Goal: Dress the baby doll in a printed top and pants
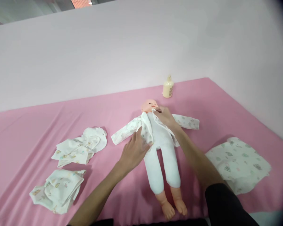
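Observation:
A baby doll (160, 131) with a white cloth body lies on its back, head away from me. It wears a white printed baby jacket (129, 128) with both sleeves on the arms and the front hanging apart over the chest. My right hand (165, 116) pinches the jacket's collar edge just below the doll's chin. Over the jacket's left front panel lies my left hand (136, 147), fingers spread, touching the cloth near the doll's waist. The doll's bare feet (174, 207) point towards me.
A pink sheet (113, 191) covers the surface. To the left lie two bundles of printed baby clothes, one farther back (81, 146) and one nearer (58, 191). A printed cloth (240, 163) lies right. A cream pump bottle (168, 87) stands near the white wall (108, 56).

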Demonstrator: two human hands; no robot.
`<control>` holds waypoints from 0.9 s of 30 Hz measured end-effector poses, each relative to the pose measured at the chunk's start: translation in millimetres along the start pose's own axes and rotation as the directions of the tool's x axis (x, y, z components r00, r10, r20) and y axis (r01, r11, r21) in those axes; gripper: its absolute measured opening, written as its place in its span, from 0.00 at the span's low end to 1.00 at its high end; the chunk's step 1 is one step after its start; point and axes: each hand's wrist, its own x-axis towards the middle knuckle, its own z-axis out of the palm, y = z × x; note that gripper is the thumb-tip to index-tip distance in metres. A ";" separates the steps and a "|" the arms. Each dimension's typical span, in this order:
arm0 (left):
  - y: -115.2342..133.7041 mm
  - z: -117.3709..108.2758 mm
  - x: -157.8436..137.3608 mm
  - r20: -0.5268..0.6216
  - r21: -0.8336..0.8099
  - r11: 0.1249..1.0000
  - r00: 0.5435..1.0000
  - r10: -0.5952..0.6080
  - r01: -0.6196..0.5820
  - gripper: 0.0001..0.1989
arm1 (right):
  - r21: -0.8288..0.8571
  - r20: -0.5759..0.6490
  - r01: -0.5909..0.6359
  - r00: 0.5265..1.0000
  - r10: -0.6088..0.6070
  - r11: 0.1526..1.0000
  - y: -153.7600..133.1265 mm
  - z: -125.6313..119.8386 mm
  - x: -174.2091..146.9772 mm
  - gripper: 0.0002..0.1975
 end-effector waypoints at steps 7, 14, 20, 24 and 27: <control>-72.5 25.3 -35.6 -0.007 -0.287 0.958 1.000 -0.004 0.002 0.35 | -0.278 -0.003 -0.029 1.000 0.029 0.960 26.1 -46.6 -81.6 0.23; -69.4 50.0 -18.1 -0.009 -0.423 0.901 0.993 -0.115 0.101 0.41 | -0.027 0.112 -0.394 0.912 0.394 0.919 70.3 -55.5 -138.5 0.30; -52.5 49.7 -15.2 -0.010 -0.530 0.840 0.990 -0.137 0.111 0.28 | 0.253 0.178 -0.433 0.900 0.398 0.865 72.7 -42.3 -148.6 0.15; -46.2 41.4 -37.3 0.006 -0.482 0.872 0.996 -0.090 0.082 0.23 | 0.291 0.120 -0.419 0.908 0.402 0.860 65.5 -34.7 -156.0 0.12; -44.8 38.7 -50.5 0.006 -0.288 0.956 0.998 -0.055 0.054 0.24 | 0.162 0.048 -0.328 0.945 0.325 0.931 61.5 -30.1 -164.1 0.18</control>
